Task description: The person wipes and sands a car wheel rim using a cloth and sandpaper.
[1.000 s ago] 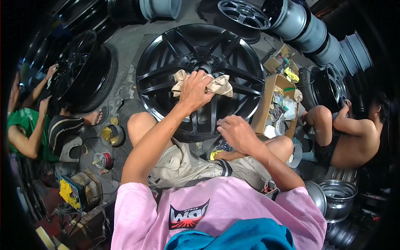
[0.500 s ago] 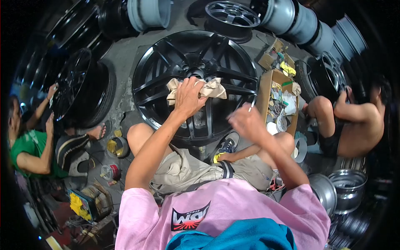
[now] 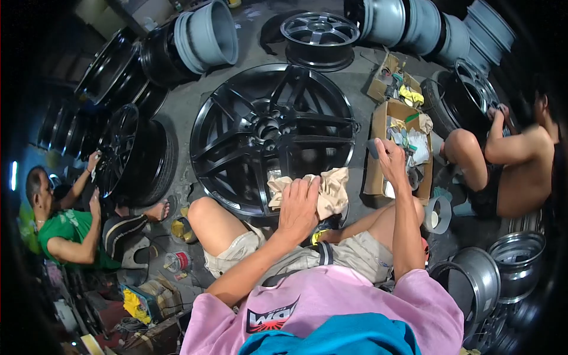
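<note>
Grey floor spreads beneath the big black wheel, lying flat before the seated person. Over the wheel's near edge, the left hand has its fingers side by side, curled onto a crumpled beige cloth. Off to the right, the right hand pinches a small dark piece above the cardboard box of odds and ends. Somebody in a green shirt sits at the left, touching another wheel.

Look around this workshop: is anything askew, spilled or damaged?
Mostly untidiness: the long cardboard box beside the black wheel holds a loose jumble of small items. I see no spill or clear damage, though the picture's dark edges could hide some.
</note>
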A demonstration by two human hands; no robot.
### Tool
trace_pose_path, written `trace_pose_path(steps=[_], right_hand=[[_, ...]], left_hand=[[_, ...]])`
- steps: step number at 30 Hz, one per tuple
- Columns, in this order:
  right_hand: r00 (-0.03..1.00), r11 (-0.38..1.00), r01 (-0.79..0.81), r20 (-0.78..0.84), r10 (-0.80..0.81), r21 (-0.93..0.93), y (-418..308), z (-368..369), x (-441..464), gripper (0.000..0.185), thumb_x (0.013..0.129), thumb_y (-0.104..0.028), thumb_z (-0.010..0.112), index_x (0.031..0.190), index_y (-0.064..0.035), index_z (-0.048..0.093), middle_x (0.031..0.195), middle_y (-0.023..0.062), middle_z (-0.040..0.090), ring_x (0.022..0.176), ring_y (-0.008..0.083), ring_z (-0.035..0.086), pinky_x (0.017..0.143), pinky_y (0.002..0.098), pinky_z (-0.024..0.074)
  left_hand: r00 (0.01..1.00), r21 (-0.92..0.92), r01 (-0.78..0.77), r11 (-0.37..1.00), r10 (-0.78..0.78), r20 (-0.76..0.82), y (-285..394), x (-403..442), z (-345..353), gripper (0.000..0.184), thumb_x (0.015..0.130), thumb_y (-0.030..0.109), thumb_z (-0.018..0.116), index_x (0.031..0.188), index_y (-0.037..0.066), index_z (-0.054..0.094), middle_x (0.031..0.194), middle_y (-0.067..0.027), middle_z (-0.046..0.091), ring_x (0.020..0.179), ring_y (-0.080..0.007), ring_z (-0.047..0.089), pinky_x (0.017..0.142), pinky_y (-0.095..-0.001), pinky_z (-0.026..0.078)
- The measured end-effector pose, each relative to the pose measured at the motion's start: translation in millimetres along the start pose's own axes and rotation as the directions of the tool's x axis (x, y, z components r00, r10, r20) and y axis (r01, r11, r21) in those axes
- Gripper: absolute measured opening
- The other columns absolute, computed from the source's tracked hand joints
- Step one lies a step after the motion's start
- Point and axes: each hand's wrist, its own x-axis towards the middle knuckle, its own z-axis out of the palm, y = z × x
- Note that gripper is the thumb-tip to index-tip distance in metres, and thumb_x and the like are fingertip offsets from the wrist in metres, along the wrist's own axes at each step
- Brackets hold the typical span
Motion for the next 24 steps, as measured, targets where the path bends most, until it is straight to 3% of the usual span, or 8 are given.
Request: trace_pose_path(steps=[2, 6, 10, 13, 15, 19, 24], right_hand=[[1.000, 0.999, -0.022, 0.016, 0.023, -0.029, 1, -7, 2, 0.038, 0.108, -0.026, 0.064, 0.089, 0.0081, 0.064, 0.079, 0.0244, 0.060, 0.073, 0.0423, 0.056, 0.072, 0.0485, 0.0464], [0.999, 0.997, -0.044, -0.009, 0.044, 0.060, 3, -11, 6, 0.039, 0.109, -0.026, 0.063, 0.091, 0.0083, 0.062, 0.080, 0.0246, 0.060, 0.072, 0.0406, 0.055, 0.071, 0.0468, 0.0459], [0.995, 0.996, -0.083, -0.042, 0.085, 0.043, 9, -17, -2, 0.040, 0.109, -0.027, 0.063, 0.090, 0.0084, 0.062, 0.081, 0.0245, 0.061, 0.073, 0.0410, 0.057, 0.072, 0.0466, 0.0467], [0.994, 0.997, -0.037, -0.104, 0.044, 0.068, 17, -22, -7, 0.041, 0.109, -0.028, 0.062, 0.093, 0.0090, 0.064, 0.084, 0.0258, 0.063, 0.076, 0.0424, 0.059, 0.073, 0.0475, 0.0485], [0.994, 0.997, -0.040, -0.095, 0.047, 0.068, 18, -23, -7, 0.040, 0.109, -0.028, 0.062, 0.094, 0.0089, 0.065, 0.085, 0.0261, 0.064, 0.076, 0.0429, 0.060, 0.074, 0.0475, 0.0489], [0.999, 0.999, -0.042, -0.030, 0.042, 0.029, 13, -15, -1, 0.039, 0.109, -0.029, 0.063, 0.097, 0.0078, 0.068, 0.086, 0.0258, 0.065, 0.078, 0.0434, 0.062, 0.074, 0.0467, 0.0496], [0.996, 0.996, -0.086, 0.021, 0.086, 0.000, 9, -8, -2, 0.040, 0.110, -0.030, 0.062, 0.098, 0.0072, 0.067, 0.085, 0.0255, 0.064, 0.075, 0.0428, 0.059, 0.074, 0.0463, 0.0494]], left_hand=[[0.995, -0.142, 0.092, 0.986, -0.085, 0.059, 11, 20, 17, 0.070, 0.077, 0.011, 0.079, 0.142, -0.003, 0.056, 0.126, -0.0179, 0.058, 0.117, -0.0379, 0.057, 0.101, -0.0476, 0.045], [0.991, -0.273, 0.128, 0.953, -0.116, 0.060, 21, 94, 57, 0.070, 0.078, 0.018, 0.086, 0.136, -0.002, 0.053, 0.120, -0.0196, 0.056, 0.115, -0.0408, 0.059, 0.095, -0.0515, 0.051], [0.979, -0.324, 0.204, 0.924, -0.185, 0.088, 19, 89, 57, 0.069, 0.078, 0.016, 0.086, 0.136, 0.000, 0.052, 0.121, -0.0203, 0.056, 0.116, -0.0426, 0.058, 0.096, -0.0530, 0.052], [0.990, -0.297, 0.105, 0.949, -0.072, 0.120, 5, 30, 15, 0.069, 0.077, 0.012, 0.084, 0.139, 0.004, 0.055, 0.124, -0.0195, 0.056, 0.116, -0.0421, 0.058, 0.097, -0.0519, 0.052], [0.985, -0.243, -0.042, 0.969, 0.080, 0.150, 2, 6, -15, 0.067, 0.077, 0.008, 0.080, 0.140, 0.007, 0.059, 0.127, -0.0185, 0.055, 0.116, -0.0407, 0.057, 0.097, -0.0509, 0.051], [0.992, -0.162, -0.100, 0.982, 0.111, 0.064, 13, 12, 4, 0.062, 0.080, 0.000, 0.069, 0.141, 0.010, 0.061, 0.128, -0.0181, 0.054, 0.115, -0.0394, 0.054, 0.098, -0.0489, 0.050], [0.990, -0.515, 0.128, 0.848, -0.137, 0.022, 13, 103, 63, 0.059, 0.079, -0.002, 0.069, 0.135, 0.006, 0.054, 0.122, -0.0226, 0.052, 0.114, -0.0479, 0.054, 0.099, -0.0548, 0.048]])
